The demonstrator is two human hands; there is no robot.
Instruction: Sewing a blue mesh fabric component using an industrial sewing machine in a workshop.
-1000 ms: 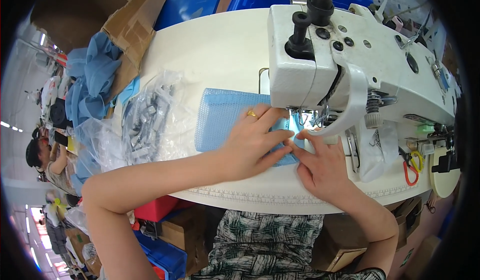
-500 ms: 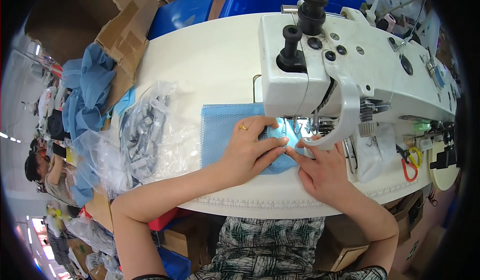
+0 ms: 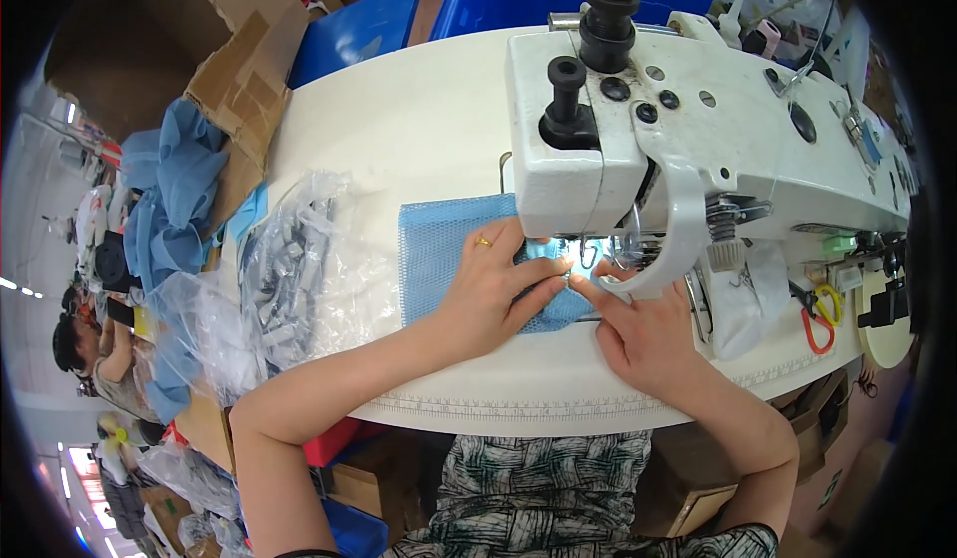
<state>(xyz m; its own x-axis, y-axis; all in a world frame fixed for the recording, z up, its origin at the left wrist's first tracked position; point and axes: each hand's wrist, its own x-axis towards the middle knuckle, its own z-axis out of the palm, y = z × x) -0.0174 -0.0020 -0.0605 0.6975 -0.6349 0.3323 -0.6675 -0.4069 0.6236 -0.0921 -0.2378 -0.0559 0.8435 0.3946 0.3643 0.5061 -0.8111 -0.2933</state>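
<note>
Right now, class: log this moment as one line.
left hand: flat on blue mesh fabric | right hand: guiding fabric edge | sewing machine: needle area lit

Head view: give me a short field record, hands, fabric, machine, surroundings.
left hand: the left hand lies flat on the blue mesh fabric piece, a gold ring on one finger
right hand: the right hand presses the fabric's right edge, fingertips by the needle area
machine: white industrial sewing machine, lamp lit over the needle
table: white sewing table, ruler markings along the near edge
left of fabric: clear plastic bag of grey parts
right side: red-handled snips
</note>
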